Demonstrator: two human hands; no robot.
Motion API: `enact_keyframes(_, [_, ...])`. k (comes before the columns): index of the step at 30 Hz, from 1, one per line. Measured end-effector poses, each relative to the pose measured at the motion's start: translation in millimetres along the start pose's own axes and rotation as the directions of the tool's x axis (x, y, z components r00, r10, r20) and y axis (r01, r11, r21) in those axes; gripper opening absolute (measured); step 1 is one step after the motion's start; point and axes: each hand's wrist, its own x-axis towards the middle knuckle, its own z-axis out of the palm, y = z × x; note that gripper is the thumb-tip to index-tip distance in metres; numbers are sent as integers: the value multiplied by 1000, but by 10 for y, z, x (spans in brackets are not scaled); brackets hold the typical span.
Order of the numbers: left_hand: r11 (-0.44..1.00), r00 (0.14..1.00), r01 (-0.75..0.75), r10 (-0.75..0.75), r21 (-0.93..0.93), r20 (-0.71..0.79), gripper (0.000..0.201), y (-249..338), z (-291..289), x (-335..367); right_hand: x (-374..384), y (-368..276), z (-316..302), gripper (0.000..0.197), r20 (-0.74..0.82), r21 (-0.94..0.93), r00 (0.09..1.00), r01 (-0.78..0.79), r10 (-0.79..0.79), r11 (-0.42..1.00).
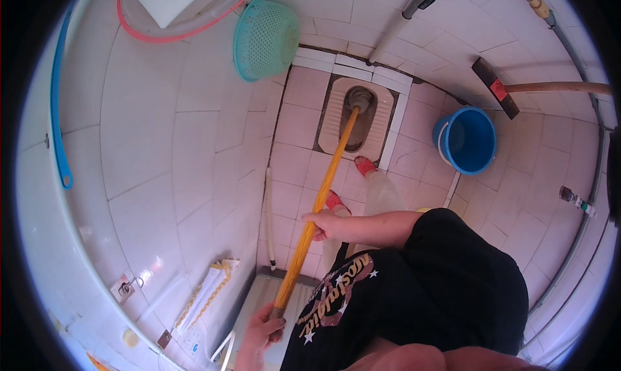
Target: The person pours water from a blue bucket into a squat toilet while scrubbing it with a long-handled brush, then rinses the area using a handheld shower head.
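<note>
Left hand (262, 332) and right hand (321, 225) clamp fingers round the yellow pole (330, 180) (slanting lengthwise), its grey head (361, 98) pointing into the squat toilet (333, 122)

The squat toilet (381, 122) is beige, its footrests (334, 119) striped. From it runs a yellow-orange, darkly streaked pole (325, 190); around it, floor tiles (292, 157) are pale pink. Right of it is a blue bucket (477, 138); left of it, a mint-green basket (265, 41); below it, red shoes (365, 165).

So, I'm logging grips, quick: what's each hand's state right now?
Left hand: closed, holding the yellow pole near its end.
Right hand: closed around the same pole, nearer the squat toilet.
</note>
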Motion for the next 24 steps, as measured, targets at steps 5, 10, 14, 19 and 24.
enact_keyframes(5, [793, 957, 224, -290, -567, -28, 48, -158, 461, 864, 1132, 100, -532, 14, -383, -108, 886, 237, -261, 965])
enact_keyframes(10, [675, 936, 315, -105, -668, 336, 45, 378, 777, 1398, 1661, -339, -1165, 13, -509, -593, 759, 31, -405, 804])
enact_keyframes(14, [827, 962, 241, -134, -507, 239, 47, 350, 823, 1664, 1000, -755, -957, 12, -418, -495, 844, 99, -336, 863])
enact_keyframes(19, [844, 954, 299, -262, -446, 144, 39, 781, 997, 1742, 1336, -883, -1189, 6, -423, 42, 894, 183, -148, 982])
enact_keyframes(24, [957, 972, 228, -215, -179, 92, 35, 619, 960, 1581, 1333, -610, -1202, 5, -421, 40, 902, 124, -96, 992])
